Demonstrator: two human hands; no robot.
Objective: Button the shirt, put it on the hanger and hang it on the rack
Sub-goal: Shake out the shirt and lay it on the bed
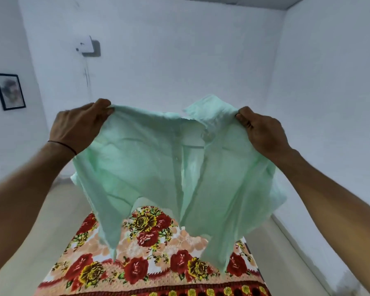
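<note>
Shirt (141, 163) hangs spread in the air above the floral bedspread (158, 263). The left hand (79, 124) pinches its left shoulder and the right hand (263, 131) its right. The front gapes low, so buttoning seems unfinished. The next move probably calls for laying it flat.

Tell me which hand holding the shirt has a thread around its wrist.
The left hand, which grips the green shirt at its top edge, wears a thin dark thread at the wrist; the right hand has a bare wrist.
</note>
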